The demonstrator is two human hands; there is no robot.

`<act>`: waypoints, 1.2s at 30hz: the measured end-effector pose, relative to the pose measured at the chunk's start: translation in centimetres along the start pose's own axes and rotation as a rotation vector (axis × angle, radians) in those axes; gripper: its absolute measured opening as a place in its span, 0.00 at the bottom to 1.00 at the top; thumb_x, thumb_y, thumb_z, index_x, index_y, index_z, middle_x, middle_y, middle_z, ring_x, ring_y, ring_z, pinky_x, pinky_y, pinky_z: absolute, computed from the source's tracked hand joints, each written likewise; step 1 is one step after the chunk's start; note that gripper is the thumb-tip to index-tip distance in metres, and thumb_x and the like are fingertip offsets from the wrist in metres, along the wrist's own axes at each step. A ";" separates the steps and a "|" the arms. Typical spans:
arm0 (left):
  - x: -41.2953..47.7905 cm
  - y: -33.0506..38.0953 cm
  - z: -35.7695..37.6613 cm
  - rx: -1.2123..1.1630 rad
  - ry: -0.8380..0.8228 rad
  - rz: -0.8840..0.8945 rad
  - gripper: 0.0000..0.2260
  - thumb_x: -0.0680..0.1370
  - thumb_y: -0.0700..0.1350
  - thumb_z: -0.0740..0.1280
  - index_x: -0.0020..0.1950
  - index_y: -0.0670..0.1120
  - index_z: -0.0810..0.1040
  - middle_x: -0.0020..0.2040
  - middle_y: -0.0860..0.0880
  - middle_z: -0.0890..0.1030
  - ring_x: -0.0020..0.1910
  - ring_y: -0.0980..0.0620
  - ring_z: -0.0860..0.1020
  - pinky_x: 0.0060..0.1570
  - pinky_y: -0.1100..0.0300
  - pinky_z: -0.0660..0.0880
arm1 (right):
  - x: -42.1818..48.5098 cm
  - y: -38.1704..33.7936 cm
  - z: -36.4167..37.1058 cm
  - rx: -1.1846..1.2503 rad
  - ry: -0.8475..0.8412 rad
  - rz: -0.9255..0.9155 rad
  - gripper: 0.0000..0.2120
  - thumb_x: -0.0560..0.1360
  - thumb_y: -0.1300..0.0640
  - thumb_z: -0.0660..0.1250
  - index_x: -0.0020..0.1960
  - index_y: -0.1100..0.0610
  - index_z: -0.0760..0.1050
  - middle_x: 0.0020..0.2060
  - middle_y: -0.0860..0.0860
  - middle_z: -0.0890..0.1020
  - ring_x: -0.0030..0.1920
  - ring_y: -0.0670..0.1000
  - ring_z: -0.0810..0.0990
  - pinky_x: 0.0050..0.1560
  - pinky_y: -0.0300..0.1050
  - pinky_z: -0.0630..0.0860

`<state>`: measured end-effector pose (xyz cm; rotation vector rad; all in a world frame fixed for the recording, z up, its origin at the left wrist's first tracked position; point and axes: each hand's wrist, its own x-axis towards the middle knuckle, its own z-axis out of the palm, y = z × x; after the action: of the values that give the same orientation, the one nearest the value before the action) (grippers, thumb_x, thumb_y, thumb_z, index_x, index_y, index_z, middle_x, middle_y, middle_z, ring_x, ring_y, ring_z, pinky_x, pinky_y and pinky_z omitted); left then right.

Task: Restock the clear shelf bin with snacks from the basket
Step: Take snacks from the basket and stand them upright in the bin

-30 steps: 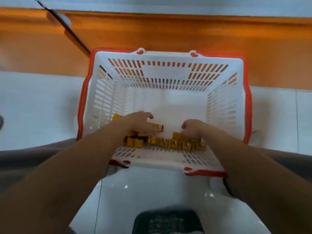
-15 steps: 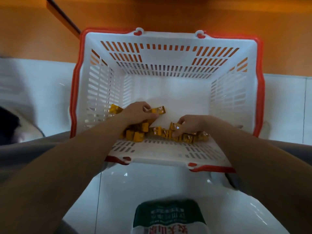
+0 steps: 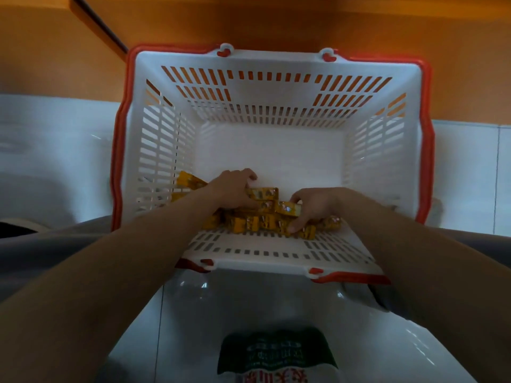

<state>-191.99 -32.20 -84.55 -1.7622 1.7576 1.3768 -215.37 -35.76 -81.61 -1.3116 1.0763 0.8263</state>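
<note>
Yellow snack packets (image 3: 249, 223) heaped against near wall of white basket (image 3: 276, 62). Packets gripped by left hand (image 3: 235, 189); top packet (image 3: 287, 208) pinched by right hand (image 3: 315, 205). Basket set on tiled floor (image 3: 55, 150).

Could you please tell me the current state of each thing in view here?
basket: open-topped, floor mostly bare.
snacks: yellow packets, heaped loosely against the basket's near wall.
left hand: curled round some snacks.
right hand: pinching snacks between thumb and fingers.
</note>
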 end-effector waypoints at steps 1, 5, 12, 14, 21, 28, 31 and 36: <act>0.1 0.1 0.1 0.040 -0.010 0.005 0.36 0.71 0.62 0.77 0.74 0.51 0.70 0.66 0.46 0.76 0.63 0.45 0.74 0.61 0.51 0.74 | -0.2 0.1 0.0 0.026 0.005 0.004 0.33 0.64 0.47 0.82 0.64 0.49 0.72 0.54 0.46 0.76 0.52 0.47 0.76 0.44 0.42 0.77; 0.3 0.3 0.2 0.072 -0.056 0.002 0.31 0.73 0.61 0.75 0.72 0.50 0.72 0.65 0.47 0.76 0.59 0.48 0.74 0.54 0.55 0.71 | -0.3 0.5 -0.4 0.147 0.046 0.006 0.32 0.65 0.53 0.82 0.64 0.50 0.72 0.54 0.50 0.77 0.52 0.51 0.79 0.46 0.46 0.80; 0.6 0.2 0.0 -0.034 -0.048 -0.043 0.29 0.76 0.56 0.75 0.73 0.47 0.72 0.70 0.46 0.75 0.64 0.46 0.75 0.54 0.57 0.69 | -0.1 0.4 -1.4 0.481 0.288 -0.049 0.33 0.66 0.57 0.82 0.67 0.55 0.72 0.59 0.55 0.77 0.53 0.56 0.79 0.42 0.47 0.78; 0.4 0.3 -0.6 -0.138 0.028 -0.062 0.29 0.75 0.54 0.76 0.73 0.47 0.73 0.70 0.45 0.75 0.66 0.46 0.75 0.55 0.57 0.69 | 0.0 0.3 -1.6 0.618 0.359 -0.068 0.36 0.67 0.59 0.81 0.71 0.56 0.68 0.61 0.56 0.76 0.55 0.58 0.79 0.42 0.49 0.78; -2.3 3.6 -4.8 -0.845 0.302 -0.161 0.29 0.75 0.50 0.77 0.73 0.45 0.74 0.63 0.46 0.82 0.56 0.46 0.83 0.52 0.49 0.82 | -2.1 -2.4 -2.4 1.178 0.484 -0.277 0.29 0.72 0.67 0.75 0.70 0.60 0.69 0.58 0.58 0.81 0.53 0.58 0.84 0.44 0.50 0.82; -6.4 7.7 -7.4 -1.283 0.165 -0.082 0.06 0.79 0.41 0.72 0.56 0.44 0.81 0.47 0.45 0.87 0.44 0.47 0.87 0.43 0.52 0.83 | -6.4 -6.0 -2.0 1.397 0.440 -0.511 0.18 0.75 0.64 0.72 0.64 0.57 0.76 0.51 0.54 0.86 0.47 0.55 0.87 0.37 0.47 0.82; -8.6 8.5 -8.8 -1.322 0.160 -0.040 0.07 0.77 0.42 0.74 0.55 0.46 0.83 0.44 0.48 0.88 0.41 0.51 0.87 0.42 0.53 0.84 | -8.5 -6.9 -1.8 1.379 0.430 -0.604 0.16 0.75 0.63 0.71 0.63 0.56 0.78 0.53 0.54 0.86 0.52 0.58 0.86 0.47 0.52 0.82; -11.8 10.7 -9.9 -1.287 0.313 0.024 0.17 0.72 0.44 0.79 0.59 0.47 0.81 0.49 0.49 0.88 0.45 0.52 0.87 0.39 0.59 0.82 | -12.1 -8.4 -1.5 1.354 0.435 -0.756 0.14 0.77 0.62 0.69 0.63 0.58 0.78 0.56 0.56 0.85 0.57 0.57 0.84 0.53 0.51 0.81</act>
<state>-195.13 -34.88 -66.26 -2.5965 0.9171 2.6801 -211.61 -36.95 -67.37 -0.5611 0.9914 -0.7408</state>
